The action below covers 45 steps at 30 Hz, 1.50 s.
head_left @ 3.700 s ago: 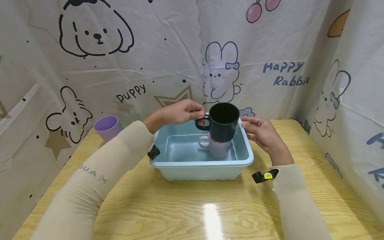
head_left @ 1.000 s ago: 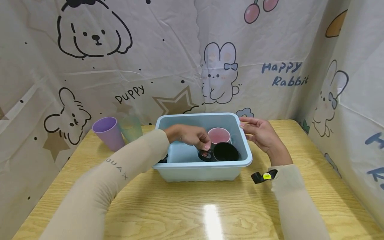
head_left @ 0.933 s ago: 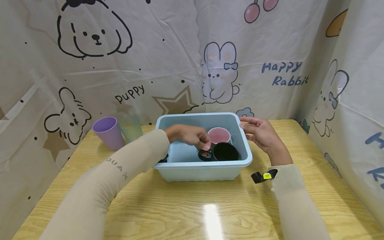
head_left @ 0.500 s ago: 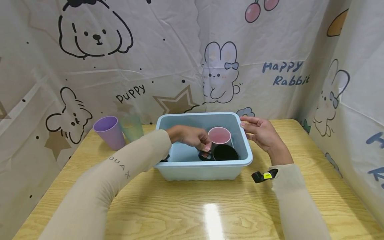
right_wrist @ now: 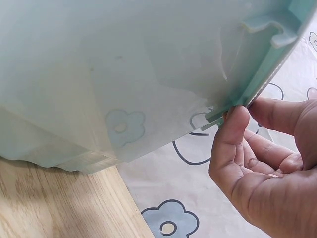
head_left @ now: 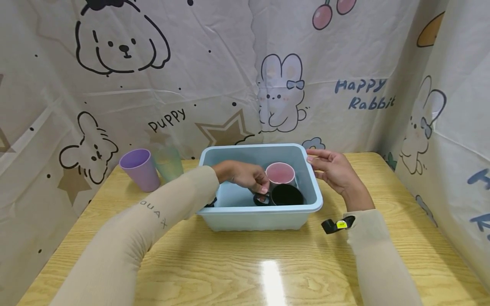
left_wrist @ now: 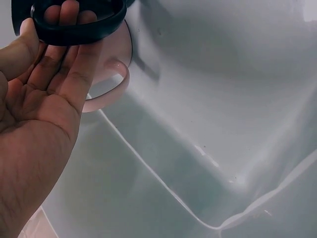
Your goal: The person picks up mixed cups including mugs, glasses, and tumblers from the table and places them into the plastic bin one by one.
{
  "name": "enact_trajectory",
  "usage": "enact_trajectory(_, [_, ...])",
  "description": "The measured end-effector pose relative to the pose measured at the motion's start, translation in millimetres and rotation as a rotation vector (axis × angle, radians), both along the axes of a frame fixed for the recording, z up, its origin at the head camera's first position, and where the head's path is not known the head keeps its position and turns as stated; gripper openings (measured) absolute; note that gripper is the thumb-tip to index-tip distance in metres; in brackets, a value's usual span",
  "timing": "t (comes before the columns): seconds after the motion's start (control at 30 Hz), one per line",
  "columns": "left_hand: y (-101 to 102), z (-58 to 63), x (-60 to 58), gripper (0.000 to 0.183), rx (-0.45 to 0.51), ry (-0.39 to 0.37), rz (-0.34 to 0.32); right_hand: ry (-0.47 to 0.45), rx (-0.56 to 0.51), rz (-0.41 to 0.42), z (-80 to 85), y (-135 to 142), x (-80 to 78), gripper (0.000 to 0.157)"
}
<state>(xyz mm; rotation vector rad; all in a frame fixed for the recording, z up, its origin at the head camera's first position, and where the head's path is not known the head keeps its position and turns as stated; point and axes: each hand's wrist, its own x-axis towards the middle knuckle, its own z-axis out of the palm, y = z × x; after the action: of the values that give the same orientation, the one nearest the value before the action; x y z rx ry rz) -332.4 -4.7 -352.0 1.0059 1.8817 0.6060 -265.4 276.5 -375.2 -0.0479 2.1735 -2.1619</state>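
Observation:
Inside a light blue plastic basin (head_left: 260, 209), my left hand (head_left: 248, 176) grips the handle of a black mug (head_left: 288, 195) near the front right. The left wrist view has the fingers through the black handle (left_wrist: 81, 37) and the thumb against it. Right behind the black mug stands a pink mug (head_left: 280, 173), white outside in the head view; its pink handle (left_wrist: 121, 87) shows below the black one in the left wrist view. My right hand (head_left: 337, 174) pinches the basin's right rim between thumb and finger; the basin's outer wall (right_wrist: 148, 64) fills the right wrist view.
To the left of the basin stand a purple cup (head_left: 141, 172) and a translucent green cup (head_left: 168, 163), the latter partly behind the left sleeve. A printed curtain (head_left: 214, 76) rises behind and beside the wooden table (head_left: 229, 263).
The black mug, earlier held above the pink mug, has come down into the basin in front of it. During the last second it barely moves. My right hand has stayed at the rim.

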Motion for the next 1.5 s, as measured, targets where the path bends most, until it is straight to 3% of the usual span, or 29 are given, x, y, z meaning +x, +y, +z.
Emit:
enact_trajectory(0.3, [0.0, 0.1, -0.3, 0.019, -0.028, 0.046, -0.025, 0.004, 0.004, 0.006, -1.5, 0.1, -0.3, 0.051])
enact_trajectory(0.63, [0.8, 0.4, 1.2, 0.018, -0.059, -0.034, 0.03, 0.006, -0.004, -0.004, -1.7, -0.6, -2.0, 0.051])
enact_trajectory(1.0, [1.1, 2.3, 3.2, 0.019, -0.086, 0.039, 0.011, 0.014, 0.005, -0.01, -2.3, -0.5, -1.6, 0.05])
enact_trajectory(1.33, [2.8, 4.4, 5.2, 0.018, -0.113, 0.045, 0.042, 0.007, 0.001, -0.016, -1.2, -1.0, -2.5, 0.048])
enact_trajectory(1.5, [2.3, 6.3, 5.2, 0.017, -0.12, 0.065, 0.025, 0.006, -0.007, -0.011, -0.5, -1.3, -0.3, 0.05])
